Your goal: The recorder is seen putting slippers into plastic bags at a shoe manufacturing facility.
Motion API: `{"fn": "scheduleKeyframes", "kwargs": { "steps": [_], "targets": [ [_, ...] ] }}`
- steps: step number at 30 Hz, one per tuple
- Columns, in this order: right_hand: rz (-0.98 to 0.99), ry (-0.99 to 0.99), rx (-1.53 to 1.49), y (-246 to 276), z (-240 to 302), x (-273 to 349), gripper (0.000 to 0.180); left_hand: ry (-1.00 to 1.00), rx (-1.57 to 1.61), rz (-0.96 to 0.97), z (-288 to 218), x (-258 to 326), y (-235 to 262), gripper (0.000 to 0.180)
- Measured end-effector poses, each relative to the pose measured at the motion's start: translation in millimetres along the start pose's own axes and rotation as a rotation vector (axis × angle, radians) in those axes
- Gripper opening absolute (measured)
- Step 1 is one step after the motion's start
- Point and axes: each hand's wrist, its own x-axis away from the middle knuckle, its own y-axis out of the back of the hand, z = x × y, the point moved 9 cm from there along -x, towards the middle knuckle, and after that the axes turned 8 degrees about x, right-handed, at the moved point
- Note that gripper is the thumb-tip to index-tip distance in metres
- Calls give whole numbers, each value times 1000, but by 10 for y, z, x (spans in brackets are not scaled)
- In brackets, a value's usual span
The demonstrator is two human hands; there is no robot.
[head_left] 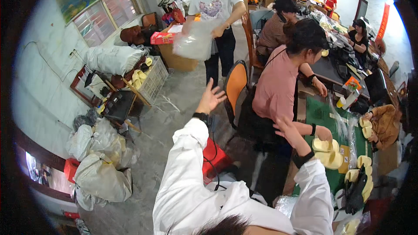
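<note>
My left hand [212, 99] is stretched forward over the floor, palm turned up and fingers spread, holding nothing. Beyond it, a standing person in a white T-shirt holds a clear plastic sheet or bag [193, 41], apart from my hand. My right hand [289, 134] reaches out with fingers extended and nothing visible in them. It appears in front of the pink-clad person's side; contact cannot be told. Pale yellow slippers [332, 159] lie to its right on a green-topped table [317, 109]. The seated person in pink has a hand on them.
An orange-backed chair [237, 82] stands ahead, beside a red stool or box [215, 159]. White sacks [102, 174] sit on the floor at left, near a white crate [154, 80] of yellow pieces. A dark cable [210, 163] hangs below my left wrist. Several people sit along the tables at right.
</note>
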Motion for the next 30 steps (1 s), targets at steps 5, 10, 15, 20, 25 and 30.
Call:
{"fn": "scheduleKeyframes", "kwargs": {
  "steps": [5,10,15,20,25,30],
  "targets": [
    [-30,54,-47,-322,389,-722,63,-118,131,-278,-420,-421,656,103],
    [-165,276,-99,-634,854,-1889,68,-252,554,-354,-469,-647,1574,70],
    [-316,138,-163,-556,656,-2499,69,-54,532,-385,-308,-658,1779,67],
    [63,156,-533,-796,474,-1981,73,122,514,-421,-330,-595,2188,64],
    [-95,-289,-338,-811,210,-769,46,271,532,-444,-231,-603,2422,60],
    [-247,-321,-174,-611,-12,-504,44,409,535,-484,-178,-479,2670,57]
  ]
}}
